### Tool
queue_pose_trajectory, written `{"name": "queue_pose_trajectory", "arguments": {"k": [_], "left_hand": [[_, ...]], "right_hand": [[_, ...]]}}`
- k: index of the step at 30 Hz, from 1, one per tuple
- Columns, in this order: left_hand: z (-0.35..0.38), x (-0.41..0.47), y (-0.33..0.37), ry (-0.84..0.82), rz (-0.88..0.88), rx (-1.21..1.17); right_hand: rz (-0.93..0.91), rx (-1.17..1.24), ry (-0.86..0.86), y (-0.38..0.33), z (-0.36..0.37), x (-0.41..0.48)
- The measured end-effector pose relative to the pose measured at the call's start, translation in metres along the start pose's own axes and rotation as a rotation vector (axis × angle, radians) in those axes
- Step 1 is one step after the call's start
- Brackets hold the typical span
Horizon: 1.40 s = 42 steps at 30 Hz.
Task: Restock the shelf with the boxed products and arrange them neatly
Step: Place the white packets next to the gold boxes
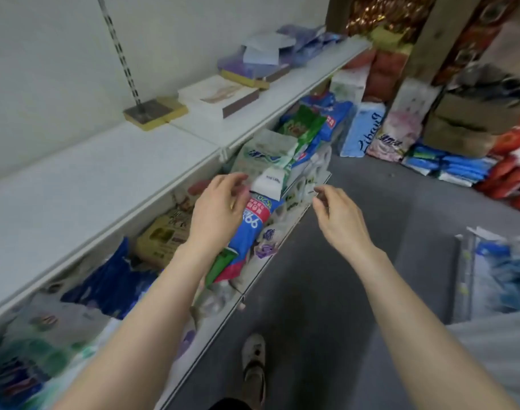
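Observation:
A white upper shelf [84,184] runs from lower left to upper right. On it lie a flat yellow-edged box [155,113], a white box with a brown side [220,96], and a purple-topped stack of boxes [253,69] further back. My left hand [220,208] hovers over the packs on the lower shelf, fingers apart and empty, beside a small white pack [269,180]. My right hand [338,214] is held out over the floor to the right, fingers loosely curled, holding nothing.
The lower shelf [282,241] is crammed with soft packs, among them a blue and red one [253,226]. Tissue packs [362,128] and cardboard boxes [466,125] stand on the grey floor at the back right. A torn-open carton [495,276] sits at the right. My shoe [254,365] is below.

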<state>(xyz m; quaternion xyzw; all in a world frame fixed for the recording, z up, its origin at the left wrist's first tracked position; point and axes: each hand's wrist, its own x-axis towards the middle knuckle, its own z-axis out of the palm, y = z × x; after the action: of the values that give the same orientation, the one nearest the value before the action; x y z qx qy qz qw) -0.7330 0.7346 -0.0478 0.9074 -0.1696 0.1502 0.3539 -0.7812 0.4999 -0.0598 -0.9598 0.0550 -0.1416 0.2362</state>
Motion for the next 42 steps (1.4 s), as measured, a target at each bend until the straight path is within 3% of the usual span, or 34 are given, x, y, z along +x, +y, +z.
{"name": "queue_pose_trajectory", "arguments": {"k": [6,11,16,21,26,29,33,38,42], "left_hand": [[0.018,0.154,-0.001,0.053,0.067,0.000],[0.036,0.265,-0.031,0.004,-0.020,0.103],[0.058,0.327,-0.053,-0.043,-0.024,0.183],[0.078,0.357,-0.072,-0.127,-0.142,0.247],[0.104,0.387,-0.090,-0.048,-0.223,0.495],[0.105,0.405,-0.084,0.109,-0.349,0.463],[0.111,0.441,-0.061,0.264,-0.350,0.471],[0.152,0.505,-0.047,0.116,-0.304,0.508],[0.181,0.540,-0.038,-0.089,-0.465,0.582]], "right_hand": [[-0.022,-0.038,0.047,0.011,-0.016,0.135],[-0.055,-0.004,0.062,0.011,-0.010,0.226],[-0.107,0.001,0.036,0.021,0.005,0.298],[-0.188,0.012,0.020,0.037,0.021,0.381],[-0.311,0.016,0.034,0.046,0.032,0.493],[-0.336,0.094,-0.014,0.046,0.038,0.566],[-0.430,-0.014,-0.032,0.050,0.054,0.655],[-0.537,-0.233,-0.175,0.059,0.065,0.710],[-0.624,-0.337,-0.116,0.088,0.064,0.695]]}}
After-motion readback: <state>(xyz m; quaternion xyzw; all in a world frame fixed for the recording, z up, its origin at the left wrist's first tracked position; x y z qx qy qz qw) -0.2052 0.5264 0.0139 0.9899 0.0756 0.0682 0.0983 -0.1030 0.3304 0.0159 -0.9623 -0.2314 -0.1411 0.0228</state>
